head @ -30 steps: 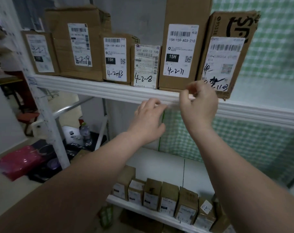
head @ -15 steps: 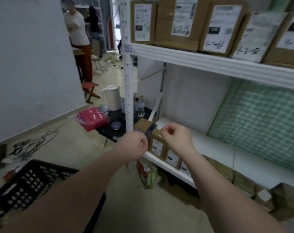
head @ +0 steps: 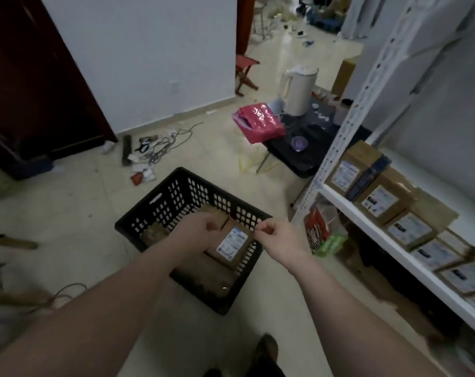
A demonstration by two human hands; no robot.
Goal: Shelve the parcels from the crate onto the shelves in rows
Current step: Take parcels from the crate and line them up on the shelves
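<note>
I am at the pick-up step: leaning over the black crate (head: 160, 210) on the floor to fetch the next parcel for the shelves. Both hands are empty. My left hand (head: 197, 231) hangs over the middle of the crate with its fingers curled in on nothing. My right hand (head: 275, 236) is at the crate's right rim, also curled, with thumb and forefinger tips drawn close together.

The labelled parcel (head: 232, 244), a small cardboard box with a white sticker facing up, lies inside the crate between my two hands and below them. It is just right of my left knuckles and just left of my right wrist. It seems to rest on a larger flat carton (head: 203, 273), and another brown parcel (head: 155, 235) sits towards the crate's left side, partly hidden by my left forearm.

Next, I judge, both hands must open and drop to either side of the labelled parcel, so that I can lift it clear of the crate walls. It then goes to my right, where the white shelf (head: 366, 225) already carries a row of parcels (head: 377, 204) with their labels facing out. I cannot see from here where a free space is.
</note>
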